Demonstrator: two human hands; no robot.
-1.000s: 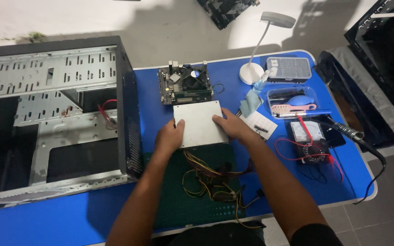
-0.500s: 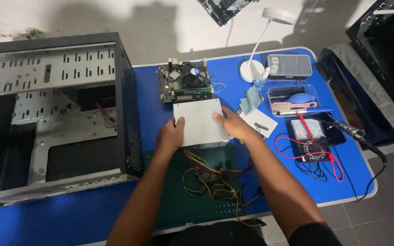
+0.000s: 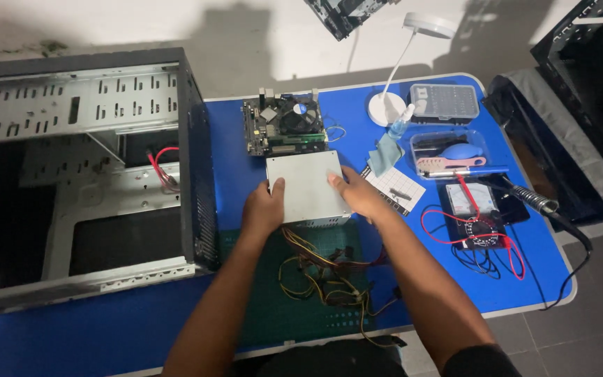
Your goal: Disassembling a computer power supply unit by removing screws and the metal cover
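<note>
Fingers of two hands, left hand (image 3: pixel 263 207), right hand (image 3: pixel 357 193), grip one power supply (image 3: pixel 306 186).

The bench (image 3: pixel 497 293) fills the middle and lower frame. At the left stands the open computer case (image 3: pixel 78 174). At frame centre the power supply (image 3: pixel 306 187) lies on the bench, the left hand (image 3: pixel 263 208) on its left edge, the right hand (image 3: pixel 357 194) on its right. Directly above it sits the motherboard (image 3: pixel 284 126); below it the cable bundle (image 3: pixel 322 272) spreads over the mat (image 3: pixel 259 307). To the upper right stands the desk lamp (image 3: pixel 389 105), the parts box (image 3: pixel 444 102) beside it, the tool tray (image 3: pixel 451 153) below that. The multimeter (image 3: pixel 472 209) lies at right.
</note>
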